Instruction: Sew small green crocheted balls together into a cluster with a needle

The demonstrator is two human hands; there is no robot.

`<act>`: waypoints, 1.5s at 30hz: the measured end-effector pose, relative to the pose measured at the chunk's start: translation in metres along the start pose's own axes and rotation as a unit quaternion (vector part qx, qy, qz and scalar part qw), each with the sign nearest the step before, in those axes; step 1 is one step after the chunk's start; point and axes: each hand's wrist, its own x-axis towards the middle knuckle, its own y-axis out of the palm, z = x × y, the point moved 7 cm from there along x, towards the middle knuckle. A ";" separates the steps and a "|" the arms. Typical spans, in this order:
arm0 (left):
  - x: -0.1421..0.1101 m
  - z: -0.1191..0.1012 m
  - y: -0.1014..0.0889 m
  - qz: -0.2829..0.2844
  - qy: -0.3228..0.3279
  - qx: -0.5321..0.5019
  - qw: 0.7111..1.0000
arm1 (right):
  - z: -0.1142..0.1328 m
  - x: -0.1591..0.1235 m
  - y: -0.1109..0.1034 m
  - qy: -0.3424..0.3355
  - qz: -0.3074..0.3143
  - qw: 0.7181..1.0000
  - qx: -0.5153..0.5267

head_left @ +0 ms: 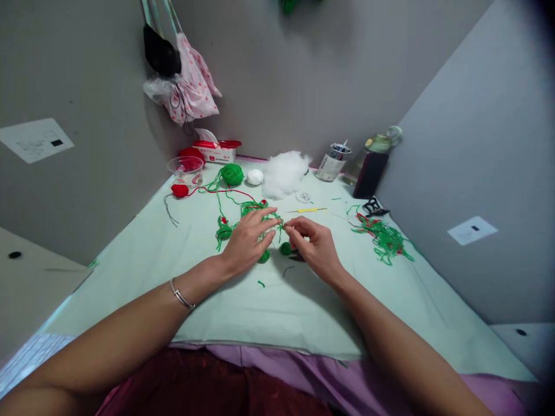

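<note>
My left hand (248,238) lies flat, fingers stretched out, over a tangle of green yarn (250,207). Just to its right, the fingertips of my right hand (315,247) pinch the end of a green yarn strand (280,218). Beneath the hands are a small round green piece (285,248) and another green piece (264,256), both partly covered. A dark object (296,256) shows under my right hand, too hidden to name. Left of my left hand sits a small green crocheted piece (224,230) with a red top. A yellow crochet hook (307,210) lies beyond my right hand.
Behind stand a green yarn ball (232,174), white stuffing (284,173), a tissue box (214,152) and a plastic tub (187,172). At the back right are a pen can (333,163), a jug (379,144) and a phone (371,175). Tangled yarn scraps (385,240) lie right.
</note>
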 end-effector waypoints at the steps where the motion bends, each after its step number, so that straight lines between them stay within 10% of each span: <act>1: 0.001 0.003 -0.003 -0.018 -0.027 -0.042 0.999 | 0.002 -0.001 0.000 -0.016 -0.004 1.000 -0.019; 8: -0.003 0.030 0.006 -0.024 -0.237 -0.327 0.914 | 0.014 -0.008 0.006 -0.127 -0.027 0.978 -0.166; 25: -0.003 0.040 0.013 0.011 -0.278 -0.389 0.878 | 0.022 -0.007 0.008 -0.230 -0.046 0.904 -0.359; 35: 0.000 0.030 0.010 -0.028 -0.302 -0.551 0.777 | 0.004 -0.001 -0.005 -0.066 -0.030 0.991 -0.117; 45: 0.006 0.003 0.001 0.071 -0.239 -0.572 0.782 | 0.002 0.006 -0.007 0.030 0.042 0.983 0.175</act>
